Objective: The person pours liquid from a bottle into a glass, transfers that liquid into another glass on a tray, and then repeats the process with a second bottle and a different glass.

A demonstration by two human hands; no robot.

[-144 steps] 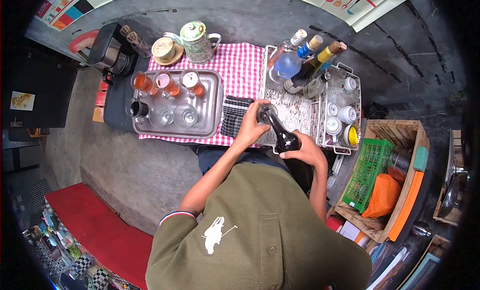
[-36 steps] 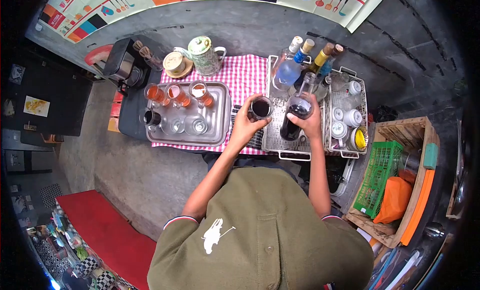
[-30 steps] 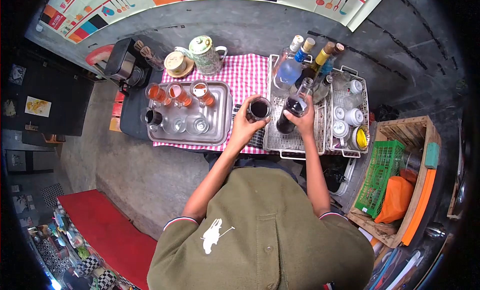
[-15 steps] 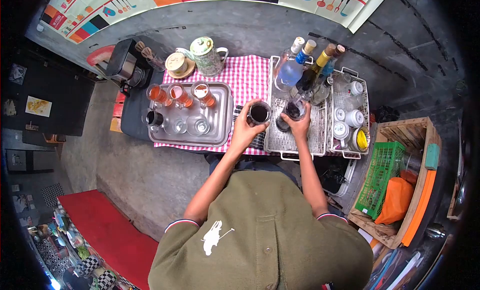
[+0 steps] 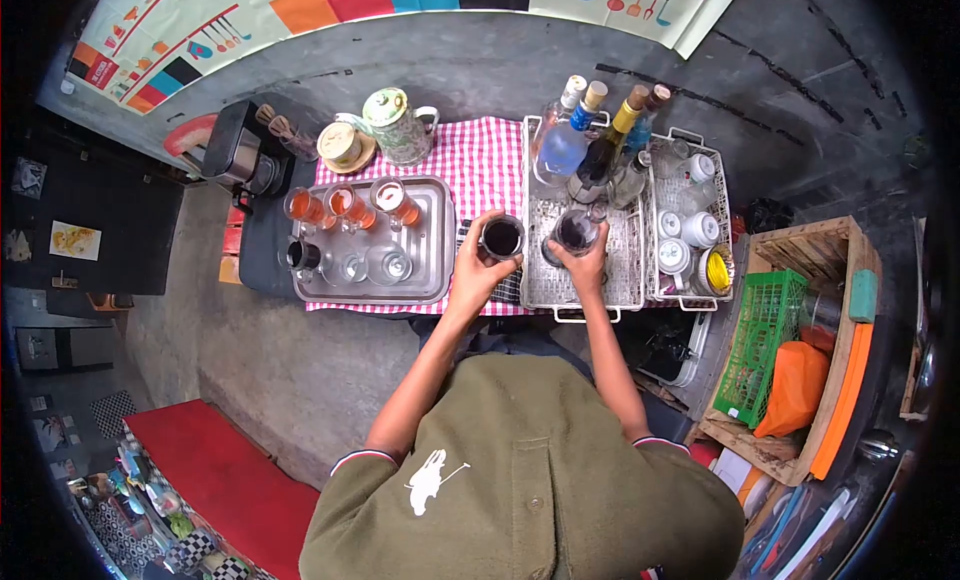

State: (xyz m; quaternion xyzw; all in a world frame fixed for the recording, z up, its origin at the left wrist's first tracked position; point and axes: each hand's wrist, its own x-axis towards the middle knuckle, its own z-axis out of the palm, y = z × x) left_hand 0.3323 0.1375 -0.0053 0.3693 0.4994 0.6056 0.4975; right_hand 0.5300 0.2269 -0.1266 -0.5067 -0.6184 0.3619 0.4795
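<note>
My left hand point(image 5: 478, 270) is wrapped round a glass of dark liquid point(image 5: 502, 240), held beside the wire rack's left edge. In my right hand point(image 5: 588, 265) is a second dark-filled glass point(image 5: 576, 232), held over the white wire rack point(image 5: 612, 292). The two glasses are apart. To the left of my hands, a metal tray point(image 5: 427, 250) carries several glass mugs with orange-red drink, such as this mug point(image 5: 398, 202). Clear glasses point(image 5: 390, 267) and a mug with dark contents point(image 5: 303, 255) are also on it.
Bottles point(image 5: 560, 152) stand at the back of the rack. Beside it, another wire basket point(image 5: 690, 302) holds white lidded jars point(image 5: 672, 257). A patterned teapot point(image 5: 400, 135) and a lidded cup point(image 5: 342, 145) stand behind the tray. A wooden crate point(image 5: 845, 310) is at right.
The view has shifted slightly. My right hand has drawn its glass a little toward me, and the glass looks more upright. My left hand keeps its glass.
</note>
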